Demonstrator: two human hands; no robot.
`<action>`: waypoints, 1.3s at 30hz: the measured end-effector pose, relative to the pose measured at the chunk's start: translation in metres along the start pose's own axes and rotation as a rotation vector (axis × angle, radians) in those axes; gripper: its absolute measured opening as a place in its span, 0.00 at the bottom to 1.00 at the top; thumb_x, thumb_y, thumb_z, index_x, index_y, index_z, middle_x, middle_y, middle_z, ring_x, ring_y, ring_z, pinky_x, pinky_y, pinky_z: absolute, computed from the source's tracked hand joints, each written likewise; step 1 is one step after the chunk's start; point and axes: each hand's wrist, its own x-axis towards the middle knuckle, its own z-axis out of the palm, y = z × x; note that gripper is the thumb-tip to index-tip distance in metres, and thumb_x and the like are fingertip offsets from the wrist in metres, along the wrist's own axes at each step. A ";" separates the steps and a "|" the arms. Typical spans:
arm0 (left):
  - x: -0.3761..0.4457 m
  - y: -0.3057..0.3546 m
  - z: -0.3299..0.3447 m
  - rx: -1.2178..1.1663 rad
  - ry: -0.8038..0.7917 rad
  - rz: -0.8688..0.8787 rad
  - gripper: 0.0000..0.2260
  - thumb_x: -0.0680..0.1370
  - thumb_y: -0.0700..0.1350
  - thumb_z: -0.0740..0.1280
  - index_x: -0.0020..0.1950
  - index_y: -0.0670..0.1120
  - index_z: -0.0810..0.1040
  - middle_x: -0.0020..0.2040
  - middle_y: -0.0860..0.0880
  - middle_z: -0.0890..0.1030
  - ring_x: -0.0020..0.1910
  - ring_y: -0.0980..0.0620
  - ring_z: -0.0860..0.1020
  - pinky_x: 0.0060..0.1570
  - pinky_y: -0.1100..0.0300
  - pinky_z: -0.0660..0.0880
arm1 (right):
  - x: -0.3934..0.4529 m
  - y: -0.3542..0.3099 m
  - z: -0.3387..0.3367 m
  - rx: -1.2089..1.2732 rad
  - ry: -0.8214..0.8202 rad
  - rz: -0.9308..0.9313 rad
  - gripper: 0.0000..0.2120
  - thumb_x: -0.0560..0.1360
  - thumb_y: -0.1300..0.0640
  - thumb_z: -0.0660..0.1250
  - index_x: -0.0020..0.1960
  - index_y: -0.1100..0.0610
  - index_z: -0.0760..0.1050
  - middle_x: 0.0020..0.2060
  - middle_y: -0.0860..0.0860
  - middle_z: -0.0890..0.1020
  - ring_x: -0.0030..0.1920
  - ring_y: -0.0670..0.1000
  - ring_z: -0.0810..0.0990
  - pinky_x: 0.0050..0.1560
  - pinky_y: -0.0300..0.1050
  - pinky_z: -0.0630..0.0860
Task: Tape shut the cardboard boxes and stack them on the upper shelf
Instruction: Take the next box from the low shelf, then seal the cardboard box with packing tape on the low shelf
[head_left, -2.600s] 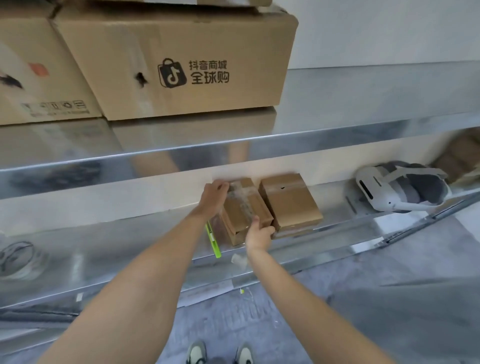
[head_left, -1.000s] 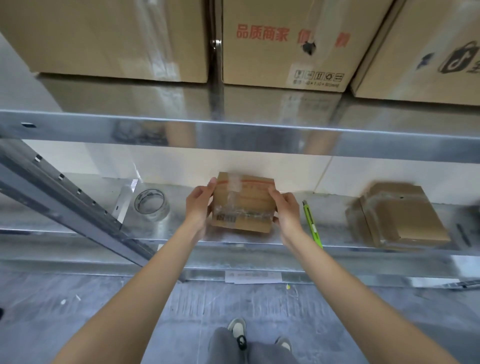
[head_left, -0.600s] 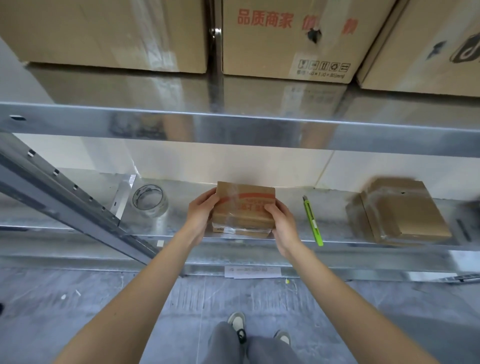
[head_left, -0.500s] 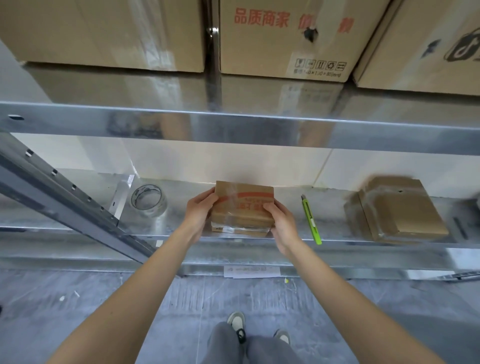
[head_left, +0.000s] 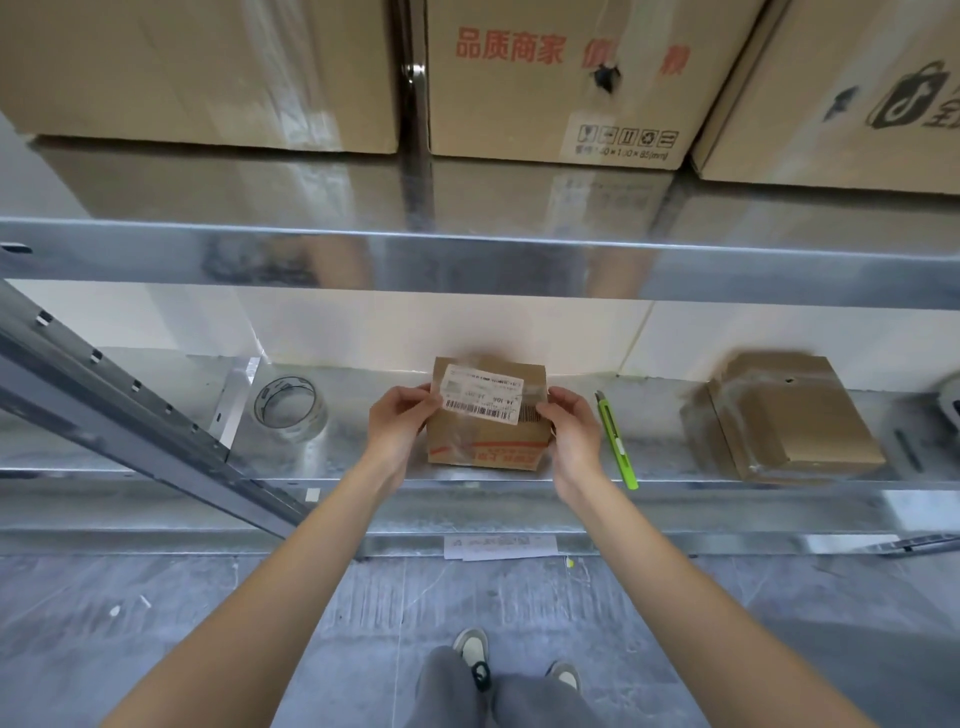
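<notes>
A small cardboard box (head_left: 488, 441) with a white barcode label on top and red print on its front stands on the lower metal shelf (head_left: 363, 462). My left hand (head_left: 397, 423) grips its left side and my right hand (head_left: 569, 431) grips its right side. A roll of clear tape (head_left: 288, 408) lies on the shelf to the left. A green utility knife (head_left: 618, 441) lies just right of my right hand. Another small cardboard box (head_left: 789, 421) sits further right. Large cardboard boxes (head_left: 550, 83) fill the upper shelf (head_left: 467, 260).
A slanted metal rail (head_left: 130, 415) crosses the lower shelf at the left. A white device (head_left: 950, 402) peeks in at the right edge. Paper scraps (head_left: 498, 546) lie below the shelf's front lip. My shoes (head_left: 472, 649) stand on the grey floor.
I moved the small box left along the lower shelf, away from the other small box. In the last half second I turned it, so the barcode label now faces up.
</notes>
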 end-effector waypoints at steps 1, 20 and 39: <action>-0.001 -0.004 -0.002 0.011 -0.005 -0.011 0.05 0.77 0.33 0.69 0.50 0.36 0.75 0.59 0.38 0.81 0.55 0.41 0.81 0.52 0.57 0.79 | 0.000 0.003 -0.002 -0.002 -0.019 0.010 0.11 0.75 0.69 0.63 0.53 0.58 0.77 0.48 0.55 0.82 0.46 0.53 0.80 0.45 0.46 0.77; 0.018 0.021 -0.018 0.011 -0.249 -0.152 0.10 0.78 0.50 0.69 0.49 0.42 0.77 0.51 0.45 0.85 0.50 0.50 0.83 0.45 0.56 0.80 | -0.001 -0.020 -0.008 -0.066 -0.168 0.034 0.08 0.78 0.53 0.67 0.45 0.54 0.69 0.44 0.50 0.81 0.46 0.46 0.79 0.42 0.44 0.73; 0.013 0.012 -0.022 0.277 -0.025 0.058 0.05 0.76 0.42 0.72 0.48 0.45 0.78 0.51 0.48 0.83 0.48 0.51 0.81 0.51 0.60 0.76 | -0.005 -0.005 -0.013 -0.089 -0.156 0.093 0.10 0.76 0.64 0.65 0.57 0.61 0.72 0.51 0.56 0.80 0.51 0.53 0.79 0.51 0.52 0.76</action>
